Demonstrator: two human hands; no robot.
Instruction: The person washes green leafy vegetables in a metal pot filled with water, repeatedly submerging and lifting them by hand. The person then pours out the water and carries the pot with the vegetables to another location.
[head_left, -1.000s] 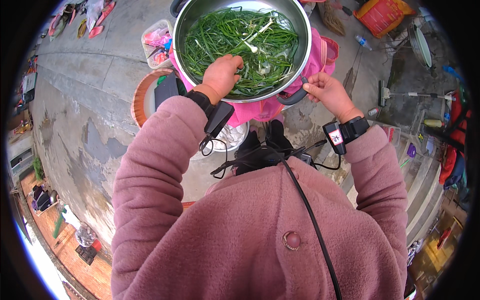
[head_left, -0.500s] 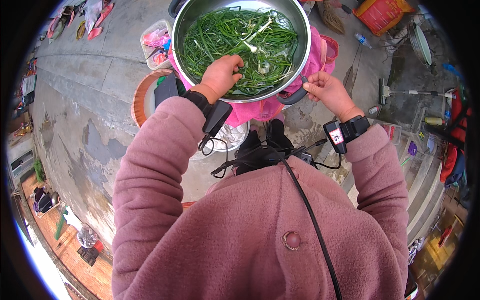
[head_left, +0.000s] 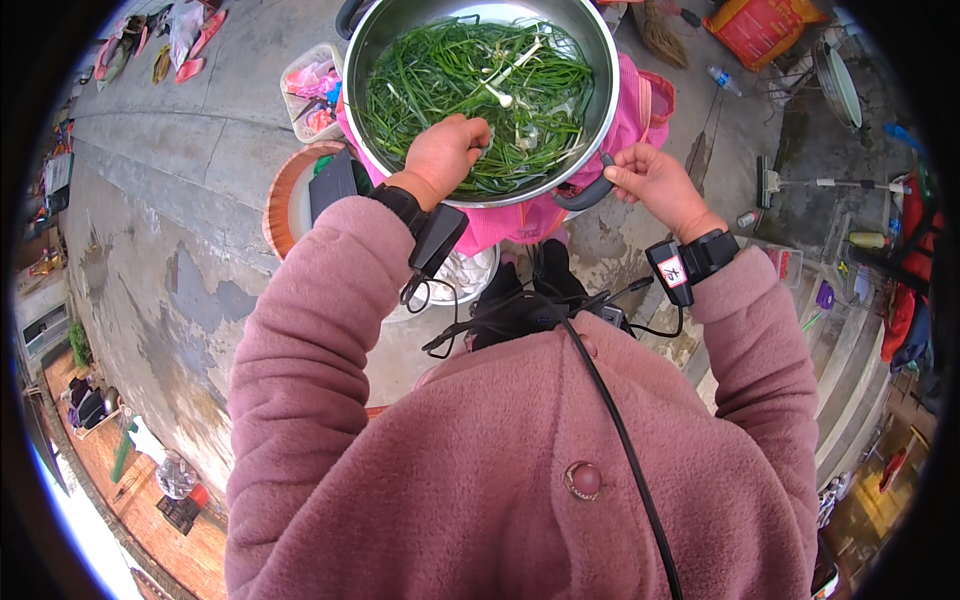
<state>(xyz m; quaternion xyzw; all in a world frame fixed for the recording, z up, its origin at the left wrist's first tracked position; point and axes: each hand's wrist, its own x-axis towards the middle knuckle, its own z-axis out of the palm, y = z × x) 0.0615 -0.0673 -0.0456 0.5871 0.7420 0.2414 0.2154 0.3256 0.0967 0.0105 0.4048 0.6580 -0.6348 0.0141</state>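
A wide metal pot (head_left: 606, 100) holds long thin green stalks (head_left: 425, 75), like chives or young scallions, lying in water. On top of them is a paler stalk with a white bulb (head_left: 503, 98). My left hand (head_left: 445, 155) is over the near left part of the pot, low at the greens, with its fingers curled together. Whatever those fingers hold is hidden. At the pot's near right, my right hand (head_left: 655, 185) has its thumb and fingers closed on the dark curved handle (head_left: 588, 194).
Pink cloth (head_left: 520, 222) lies beneath the pot. To its left are a white basket (head_left: 296, 105) of colourful items and an orange-brown tub (head_left: 283, 195). A white basin (head_left: 480, 275) sits below. Black cables (head_left: 620, 410) hang across my front. At right, a floor squeegee (head_left: 768, 185) stands near steps.
My left hand has shifted slightly right and down, with its fingers still curled. The stalks stirred a little. My right hand stays on the handle.
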